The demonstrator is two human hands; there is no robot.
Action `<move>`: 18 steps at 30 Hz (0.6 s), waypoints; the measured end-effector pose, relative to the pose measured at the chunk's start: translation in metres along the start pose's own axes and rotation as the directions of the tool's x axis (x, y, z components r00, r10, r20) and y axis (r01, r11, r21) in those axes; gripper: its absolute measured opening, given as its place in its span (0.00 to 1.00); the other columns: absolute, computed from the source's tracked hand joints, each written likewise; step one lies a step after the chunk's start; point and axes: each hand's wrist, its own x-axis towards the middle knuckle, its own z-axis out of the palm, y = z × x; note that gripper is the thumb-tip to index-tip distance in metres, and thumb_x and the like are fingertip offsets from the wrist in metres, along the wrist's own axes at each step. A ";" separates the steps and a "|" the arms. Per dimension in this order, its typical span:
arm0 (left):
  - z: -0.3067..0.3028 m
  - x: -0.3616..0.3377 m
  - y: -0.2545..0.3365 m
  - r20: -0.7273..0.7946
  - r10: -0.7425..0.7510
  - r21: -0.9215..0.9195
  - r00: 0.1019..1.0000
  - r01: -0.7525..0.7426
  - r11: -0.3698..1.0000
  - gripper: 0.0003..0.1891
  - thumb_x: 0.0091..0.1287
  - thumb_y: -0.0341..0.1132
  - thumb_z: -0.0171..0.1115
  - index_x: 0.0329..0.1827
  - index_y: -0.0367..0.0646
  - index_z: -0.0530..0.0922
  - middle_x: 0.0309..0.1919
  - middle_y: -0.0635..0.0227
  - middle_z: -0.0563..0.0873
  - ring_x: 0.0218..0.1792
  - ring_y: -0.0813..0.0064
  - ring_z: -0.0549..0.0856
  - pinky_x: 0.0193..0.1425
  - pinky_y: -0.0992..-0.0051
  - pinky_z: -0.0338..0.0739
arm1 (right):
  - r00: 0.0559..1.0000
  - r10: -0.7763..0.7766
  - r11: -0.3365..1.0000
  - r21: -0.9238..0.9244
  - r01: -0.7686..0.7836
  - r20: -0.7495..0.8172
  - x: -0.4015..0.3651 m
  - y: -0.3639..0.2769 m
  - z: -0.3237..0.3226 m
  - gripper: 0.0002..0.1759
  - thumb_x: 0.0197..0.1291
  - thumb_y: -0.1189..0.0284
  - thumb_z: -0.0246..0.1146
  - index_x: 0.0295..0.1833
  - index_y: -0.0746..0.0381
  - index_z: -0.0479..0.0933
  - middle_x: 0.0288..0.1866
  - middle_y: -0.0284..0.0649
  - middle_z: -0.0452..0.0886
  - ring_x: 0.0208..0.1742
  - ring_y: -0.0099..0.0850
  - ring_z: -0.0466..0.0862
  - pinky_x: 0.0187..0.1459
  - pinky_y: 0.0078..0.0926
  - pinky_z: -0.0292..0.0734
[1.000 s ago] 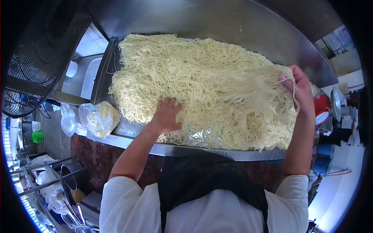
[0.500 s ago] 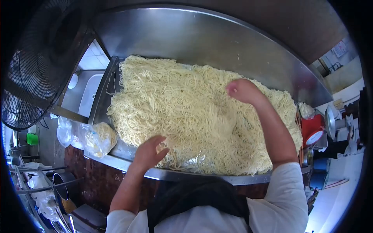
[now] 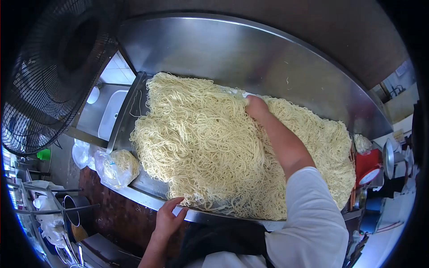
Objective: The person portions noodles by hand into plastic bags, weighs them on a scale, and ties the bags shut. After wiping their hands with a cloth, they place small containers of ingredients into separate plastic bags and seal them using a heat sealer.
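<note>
A broad heap of pale yellow noodles [image 3: 201, 129] covers most of a stainless steel worktop [image 3: 149, 181]. My right hand [image 3: 257, 107] reaches to the heap's back edge, its fingers curled into the strands and partly hidden. A whitish strip shows just beside that hand; what it is I cannot make out. Near the worktop's front edge, my left hand [image 3: 167, 219] is open, thumb and fingers apart, with nothing in it. Its fingertips are close to the front strands.
A tall steel backsplash [image 3: 268, 58] rises behind the noodles. To the left are a black fan [image 3: 53, 76], a white sink [image 3: 109, 114] and a plastic bag of noodles [image 3: 118, 169]. On the right are a small bag [image 3: 363, 144] and a red container [image 3: 368, 163].
My right hand has moved left to the heap's back edge, and its fingers now meet the noodles. My left hand has drawn back toward my body. The camera view has shifted slightly.
</note>
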 end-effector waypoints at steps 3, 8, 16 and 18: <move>-0.008 0.007 0.001 0.036 0.001 -0.062 0.999 0.002 0.998 0.19 0.61 0.34 0.73 0.55 0.40 0.83 0.49 0.54 0.87 0.51 0.59 0.87 0.56 0.67 0.82 | 0.966 -0.001 0.887 0.445 0.120 -0.257 0.001 0.008 -0.062 0.23 0.54 0.74 0.71 0.57 0.63 0.78 0.51 0.44 0.86 0.53 0.36 0.85 0.55 0.33 0.80; -0.032 0.027 -0.002 -0.120 0.236 -0.021 0.964 -0.240 0.971 0.15 0.60 0.29 0.72 0.50 0.38 0.84 0.47 0.54 0.88 0.50 0.56 0.87 0.58 0.65 0.80 | 0.878 -0.021 0.584 0.707 0.399 -0.478 -0.065 -0.063 -0.285 0.20 0.58 0.77 0.69 0.57 0.62 0.78 0.47 0.39 0.86 0.47 0.30 0.87 0.50 0.32 0.83; -0.126 0.044 -0.010 -0.672 0.416 0.428 0.613 -0.138 0.893 0.44 0.54 0.30 0.76 0.74 0.32 0.64 0.71 0.41 0.68 0.72 0.42 0.68 0.76 0.53 0.61 | 0.789 -0.250 0.537 0.597 0.596 -0.561 -0.167 -0.113 -0.393 0.22 0.61 0.70 0.66 0.60 0.65 0.76 0.52 0.43 0.85 0.50 0.33 0.86 0.54 0.32 0.81; -0.135 0.055 -0.049 -0.671 0.353 0.481 0.653 0.021 0.876 0.51 0.51 0.35 0.79 0.75 0.28 0.58 0.73 0.38 0.65 0.75 0.41 0.64 0.79 0.52 0.56 | 0.887 -0.083 0.626 0.669 0.401 -0.453 -0.140 -0.071 -0.384 0.20 0.66 0.70 0.63 0.62 0.62 0.74 0.53 0.40 0.84 0.53 0.30 0.85 0.55 0.29 0.80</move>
